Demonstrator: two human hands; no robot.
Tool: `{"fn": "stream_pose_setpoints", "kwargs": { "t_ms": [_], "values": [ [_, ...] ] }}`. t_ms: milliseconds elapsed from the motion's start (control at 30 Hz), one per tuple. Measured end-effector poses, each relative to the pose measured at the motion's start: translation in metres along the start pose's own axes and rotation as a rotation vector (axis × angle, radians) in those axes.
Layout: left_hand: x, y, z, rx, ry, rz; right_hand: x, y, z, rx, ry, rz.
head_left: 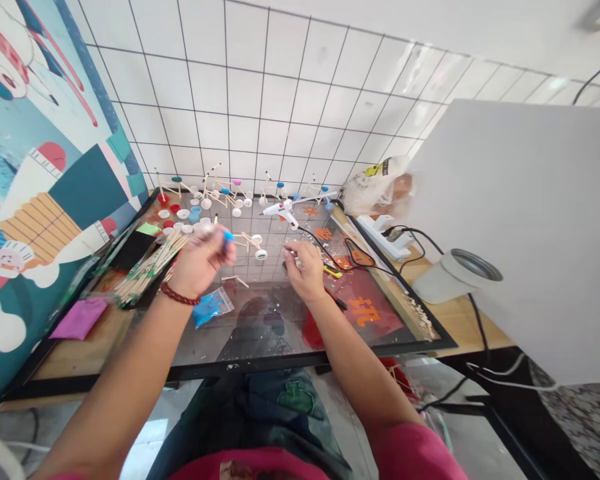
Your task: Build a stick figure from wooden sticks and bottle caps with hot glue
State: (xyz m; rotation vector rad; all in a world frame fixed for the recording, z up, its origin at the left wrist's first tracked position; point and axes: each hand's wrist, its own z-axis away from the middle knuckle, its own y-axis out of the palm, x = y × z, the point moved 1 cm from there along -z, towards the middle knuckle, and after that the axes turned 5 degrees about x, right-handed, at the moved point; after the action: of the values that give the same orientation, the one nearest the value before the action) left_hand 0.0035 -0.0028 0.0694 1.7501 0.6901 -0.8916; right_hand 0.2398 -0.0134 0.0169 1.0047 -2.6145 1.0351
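Pinching blue piece point(228, 237) in left hand point(200, 259), near fingertips | piece seeming light, perhaps soft, suiting gentle edge hold | right hand point(306, 268) curling loosely, contents unclear | stick-and-cap model point(261, 255) sitting between hands, looking fragile, inviting hold by its caps

A crumpled plastic bag point(377, 193) lies at the surface's point(255, 300) far right corner, a pale container point(443, 279) beside the right edge, an illustrated panel point(80, 173) along the left.
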Motion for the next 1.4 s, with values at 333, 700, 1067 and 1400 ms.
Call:
{"fn": "stream_pose_setpoints", "kwargs": {
  "t_ms": [333, 700, 1067, 1400],
  "values": [
    [0.059, 0.031, 0.046, 0.329, -0.277, -0.639, 0.031, -0.006, 0.004, 0.249, -0.215, -0.441],
    [0.054, 0.018, 0.054, 0.196, 0.157, -0.949, 0.037, 0.007, 0.009, 0.303, -0.412, -0.336],
    [0.06, 0.005, 0.04, 0.184, 0.321, -1.193, 0.026, 0.006, 0.009, 0.267, -0.427, -0.104],
    [0.053, 0.011, 0.038, -0.069, -0.301, -0.618, 0.027, -0.001, 0.005, 0.296, -0.356, -0.117]
  ]
}}
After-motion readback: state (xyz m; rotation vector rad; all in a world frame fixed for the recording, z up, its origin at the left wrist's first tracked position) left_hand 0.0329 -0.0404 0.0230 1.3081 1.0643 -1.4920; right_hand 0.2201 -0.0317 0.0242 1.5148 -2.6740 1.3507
